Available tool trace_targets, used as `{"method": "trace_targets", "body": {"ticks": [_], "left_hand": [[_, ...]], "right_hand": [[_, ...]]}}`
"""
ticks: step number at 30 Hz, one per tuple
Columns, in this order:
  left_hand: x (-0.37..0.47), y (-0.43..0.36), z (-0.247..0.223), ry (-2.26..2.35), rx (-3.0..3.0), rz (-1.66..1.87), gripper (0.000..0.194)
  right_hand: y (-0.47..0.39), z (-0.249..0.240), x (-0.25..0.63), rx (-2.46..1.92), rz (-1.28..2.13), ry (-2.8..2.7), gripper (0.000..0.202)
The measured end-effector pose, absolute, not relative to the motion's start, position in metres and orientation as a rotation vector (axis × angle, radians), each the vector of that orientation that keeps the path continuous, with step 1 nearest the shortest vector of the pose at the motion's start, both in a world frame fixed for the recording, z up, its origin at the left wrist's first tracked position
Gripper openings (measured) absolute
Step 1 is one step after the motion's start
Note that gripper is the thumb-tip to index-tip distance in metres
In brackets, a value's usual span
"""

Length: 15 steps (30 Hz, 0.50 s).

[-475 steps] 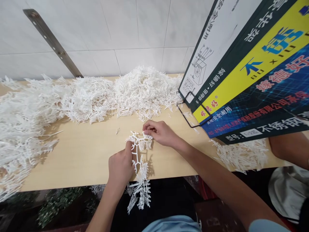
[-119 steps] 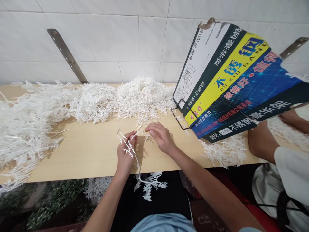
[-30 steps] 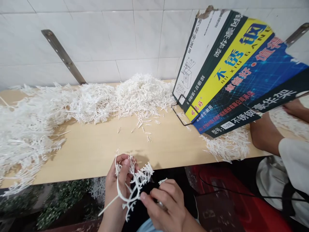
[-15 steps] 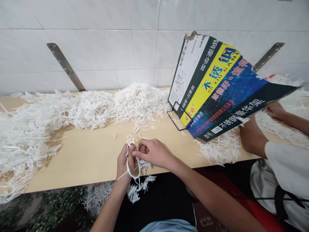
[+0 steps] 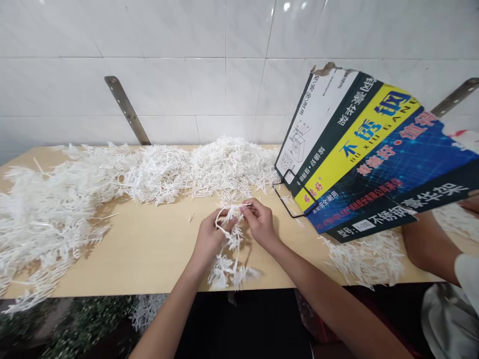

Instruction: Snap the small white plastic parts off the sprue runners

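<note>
Near the middle of the wooden table (image 5: pixel 149 249), a white plastic strand (image 5: pixel 234 242) with feathery tufts hangs between my hands, its lower tufts reaching toward the front edge. My left hand (image 5: pixel 214 232) is closed around its upper left part. At the strand's upper right end, my right hand (image 5: pixel 258 219) pinches with thumb and forefinger. Just beyond the hands, small loose white pieces lie before a heap of white plastic sprigs (image 5: pixel 232 162).
A larger white pile (image 5: pixel 48 209) covers the table's left side. A printed cardboard sheet (image 5: pixel 366 144) leans in a black wire holder (image 5: pixel 297 194) at the right. Behind it show a person's arm (image 5: pixel 430 244) and more white pieces (image 5: pixel 362 257). Metal brackets (image 5: pixel 127 109) are on the tiled wall.
Both hands have moved forward over the table with the strand, which now hangs above the tabletop rather than over the lap. The view has shifted, so the table things appear further right.
</note>
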<state>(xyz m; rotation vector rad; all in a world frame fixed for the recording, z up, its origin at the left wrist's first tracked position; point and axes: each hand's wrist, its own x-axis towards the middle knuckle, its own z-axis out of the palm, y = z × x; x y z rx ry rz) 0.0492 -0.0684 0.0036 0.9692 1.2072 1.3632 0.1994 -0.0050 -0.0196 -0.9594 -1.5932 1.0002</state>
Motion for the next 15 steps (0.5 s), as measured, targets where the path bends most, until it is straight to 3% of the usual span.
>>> {"method": "trace_targets", "body": {"ticks": [4, 9, 15], "left_hand": [[0.053, -0.025, 0.007, 1.187, 0.99, 1.48, 0.042], [0.056, -0.018, -0.009, 1.171, 1.051, 1.354, 0.037], [0.052, -0.029, -0.016, 1.186, 1.128, 1.338, 0.037]], "right_hand": [[0.008, -0.022, 0.206, -0.982, 0.983, -1.506, 0.023], [0.01, -0.015, 0.216, -0.986, 0.965, -1.604, 0.02], [0.014, -0.012, 0.215, -0.932, 1.224, -1.664, 0.033]]}}
